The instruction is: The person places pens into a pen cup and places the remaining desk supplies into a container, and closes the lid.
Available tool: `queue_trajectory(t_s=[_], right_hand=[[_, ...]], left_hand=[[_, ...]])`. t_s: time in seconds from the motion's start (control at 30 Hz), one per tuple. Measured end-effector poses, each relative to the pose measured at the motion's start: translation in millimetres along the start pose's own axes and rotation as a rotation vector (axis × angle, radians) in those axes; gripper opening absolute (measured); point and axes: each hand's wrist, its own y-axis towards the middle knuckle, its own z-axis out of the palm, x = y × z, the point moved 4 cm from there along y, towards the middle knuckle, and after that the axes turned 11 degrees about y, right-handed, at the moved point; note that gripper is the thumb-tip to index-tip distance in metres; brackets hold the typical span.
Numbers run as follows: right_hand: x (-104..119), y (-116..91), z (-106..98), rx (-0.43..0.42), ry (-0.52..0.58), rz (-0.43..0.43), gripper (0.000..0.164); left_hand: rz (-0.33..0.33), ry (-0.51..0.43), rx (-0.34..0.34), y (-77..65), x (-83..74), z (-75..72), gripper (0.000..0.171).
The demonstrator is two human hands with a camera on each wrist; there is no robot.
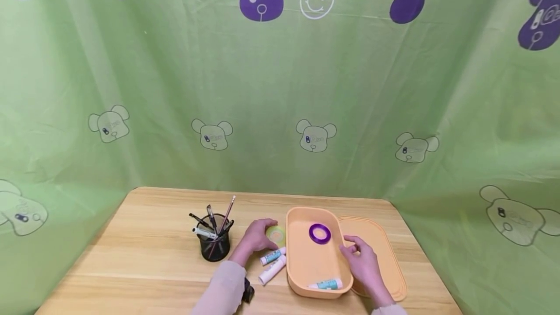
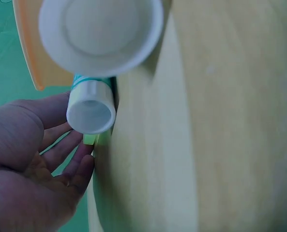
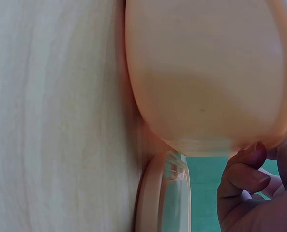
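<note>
My left hand (image 1: 258, 236) has its thumb and fingers around the edge of a yellow-green tape roll (image 1: 276, 228), left of an orange plastic box (image 1: 306, 266). In the left wrist view, a sliver of the tape roll (image 2: 89, 139) shows by the fingertips, partly hidden behind a glue stick (image 2: 91, 108). My right hand (image 1: 362, 259) grips the box's right rim, with curled fingers (image 3: 245, 176) against the outer wall. Inside the box lie a purple tape roll (image 1: 312, 234) towards the back and a glue stick (image 1: 328, 284) at the front.
Two more glue sticks lie just left of the box, a teal-labelled one (image 1: 272, 256) and a whiter one (image 1: 272, 270). The orange lid (image 1: 387, 256) lies to the right, partly under my right hand. A black mesh pen holder (image 1: 214, 251) stands left. By my left sleeve sits a small black object (image 1: 248, 291).
</note>
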Motion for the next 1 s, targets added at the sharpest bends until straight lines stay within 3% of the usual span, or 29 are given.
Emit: queue_trajectory(t_s=[0.23, 0.4, 0.57, 1.0], right_hand=[[-3, 0, 1, 0.005, 0.006, 0.009, 0.042], [-3, 0, 1, 0.001, 0.008, 0.012, 0.042], [-1, 0, 0, -0.005, 0.008, 0.006, 0.041], [-2, 1, 0, -0.013, 0.011, -0.015, 0.04]], left_hand=[[-0.034, 0.108, -0.035, 1.0, -2.0, -5.1, 0.077], [-0.083, 0.025, -0.074, 0.8, -0.3, -10.4, 0.078], [-0.059, -0.084, -0.117, 1.3, 0.9, -14.9, 0.077], [-0.041, -0.104, -0.325, 1.8, -2.1, -25.2, 0.074]])
